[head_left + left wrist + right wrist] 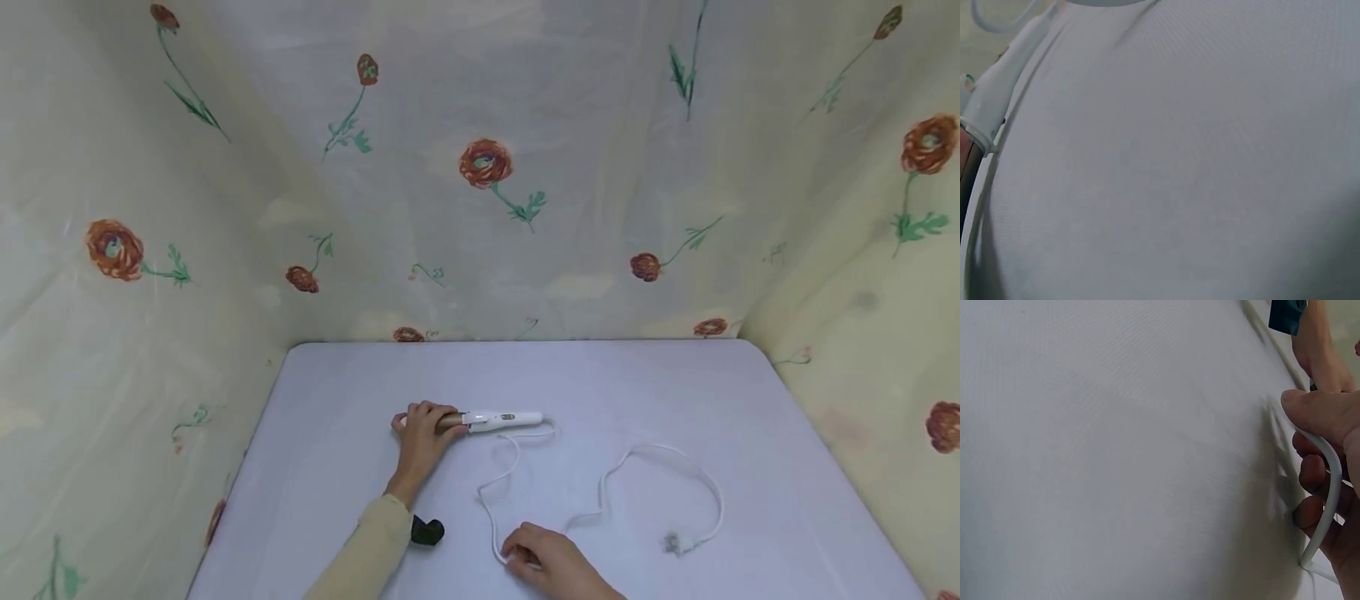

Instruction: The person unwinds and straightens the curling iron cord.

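Observation:
A white curling iron [506, 421] with a gold-brown barrel lies sideways near the middle of the table, its handle pointing right. My left hand [422, 435] grips the barrel, fingers over the far side and thumb on the near side. In the left wrist view, the handle [997, 94] and part of the darker barrel show at the left edge. Nearer to me, my right hand [553, 562] holds the white cord [487, 500] with curled fingers. The right wrist view shows the cord [1333, 487] running between its thumb and fingers.
The rest of the cord loops to the right and ends in a plug [677, 544] on the white table [337, 375]. A black piece [427, 532] sits beside my left wrist. Flower-patterned cloth [577, 167] hangs behind the table and at both sides.

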A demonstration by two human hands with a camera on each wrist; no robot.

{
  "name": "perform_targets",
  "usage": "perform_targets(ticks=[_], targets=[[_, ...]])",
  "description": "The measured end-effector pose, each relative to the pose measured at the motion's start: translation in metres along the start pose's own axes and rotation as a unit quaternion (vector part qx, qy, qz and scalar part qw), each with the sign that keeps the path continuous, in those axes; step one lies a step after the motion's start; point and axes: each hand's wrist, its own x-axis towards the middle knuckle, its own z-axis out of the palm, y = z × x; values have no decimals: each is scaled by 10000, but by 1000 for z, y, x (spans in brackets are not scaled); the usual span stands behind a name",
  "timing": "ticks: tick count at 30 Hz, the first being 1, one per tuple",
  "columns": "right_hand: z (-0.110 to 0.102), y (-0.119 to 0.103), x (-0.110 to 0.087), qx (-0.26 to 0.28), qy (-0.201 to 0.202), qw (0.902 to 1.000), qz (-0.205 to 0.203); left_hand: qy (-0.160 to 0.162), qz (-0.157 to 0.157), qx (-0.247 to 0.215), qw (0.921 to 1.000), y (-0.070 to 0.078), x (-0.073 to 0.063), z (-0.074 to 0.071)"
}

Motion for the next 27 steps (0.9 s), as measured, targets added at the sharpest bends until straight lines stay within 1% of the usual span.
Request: perform_targets(ticks=[2, 5, 7, 10, 12, 15, 17, 21, 24, 27], targets=[[3, 1, -1, -169, 147, 9997, 44, -1, -23, 12, 10000, -1, 3, 4], [11, 2, -2, -508, 390, 9979, 56, 2, 66, 43, 10000, -4, 7, 6], [16, 3, -2, -712, 578, 9958, -21, -97, 109, 40, 9999, -5, 9, 6], [21, 5, -2, -977, 936, 9903, -328, -375, 91, 7, 9993, -7, 10, 4], [22, 7, -2, -1123, 1213, 9843, -618, -578, 40, 4, 9983, -9, 9, 4], [20, 8, -2, -1211, 1387, 9795, -819, -719, 15, 6, 9974, -11, 7, 4], [18, 8, -3, -1149, 1349, 9813, -747, -725, 54, 48, 9973, -13, 6, 5], [14, 9, -1, -1025, 1188, 9870, -341, -686, 201, 91, 9974, -12, 5, 4], [9, 9, 0, -996, 1147, 9883, -120, -597, 240, 92, 9979, -9, 6, -1], [3, 8, 1, -1002, 1248, 9871, -39, -480, 163, 92, 9987, -5, 6, -9]])
